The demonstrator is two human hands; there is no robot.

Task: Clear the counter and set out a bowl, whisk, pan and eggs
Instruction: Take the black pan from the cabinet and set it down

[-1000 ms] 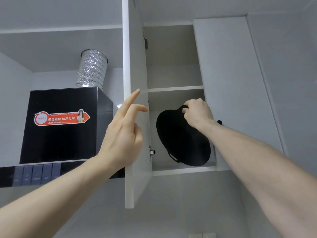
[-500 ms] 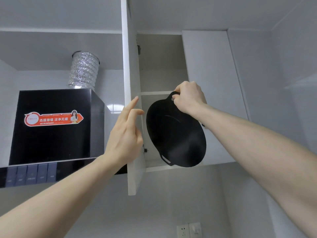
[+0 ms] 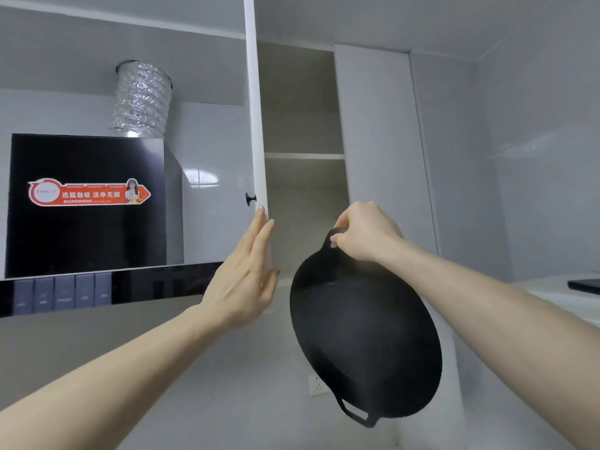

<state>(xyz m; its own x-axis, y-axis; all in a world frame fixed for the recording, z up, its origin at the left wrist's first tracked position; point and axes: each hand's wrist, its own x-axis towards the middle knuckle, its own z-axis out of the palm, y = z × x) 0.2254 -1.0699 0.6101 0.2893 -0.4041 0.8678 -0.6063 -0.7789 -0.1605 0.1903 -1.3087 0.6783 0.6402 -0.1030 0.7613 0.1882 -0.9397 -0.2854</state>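
A round black pan (image 3: pixel 367 339) with two small loop handles hangs on edge in the air, below the open wall cupboard. My right hand (image 3: pixel 365 233) grips its upper handle from above. My left hand (image 3: pixel 246 271) is flat, its straight fingers lying against the edge of the white cupboard door (image 3: pixel 256 125), just below the door's black knob (image 3: pixel 250 198). The cupboard's two shelves (image 3: pixel 303 155) show nothing on them. No bowl, whisk or eggs are in view.
A black range hood (image 3: pixel 87 206) with a red sticker and a silver duct (image 3: pixel 143 99) fills the left. A wall socket (image 3: pixel 316 384) sits behind the pan. A white ledge with a dark flat object (image 3: pixel 584 285) is at the right.
My right hand has drawn the pan out of the cupboard and lowered it. My left hand's fingers have straightened and moved onto the door's edge. The view has tilted down.
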